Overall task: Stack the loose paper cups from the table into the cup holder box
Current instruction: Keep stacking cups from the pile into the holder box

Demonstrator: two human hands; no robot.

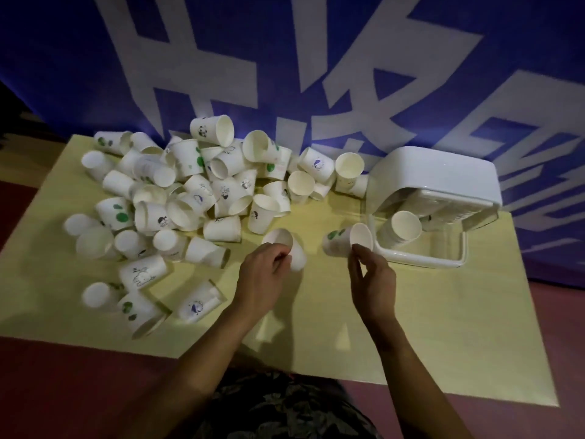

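1. Nearest, a patterned garment point(285, 407) shows at the bottom edge, with both bare forearms reaching out over the yellow desk point(443, 327).
2. The left hand point(262, 274) sits mid-desk; its grip pinches the rim of a plain cup point(289, 248), which tilts with its mouth facing up and left.
3. The right hand point(373, 280) is to its right; its grip pinches a green-spotted cup point(345, 240) at the rim, held sideways with the mouth toward the box.
4. Just right of that cup is the white box point(437, 185), lying with its clear tray point(443, 258) toward the near side. A stack point(402, 229) of nested cups lies inside, mouth facing near-left.
5. On the left half of the desk, from near to far, spreads a pile point(190, 191) of loose cups, most on their sides, some printed with green dots or small drawings.
6. Farthest, a blue banner point(285, 58) with large white characters stands behind the desk.
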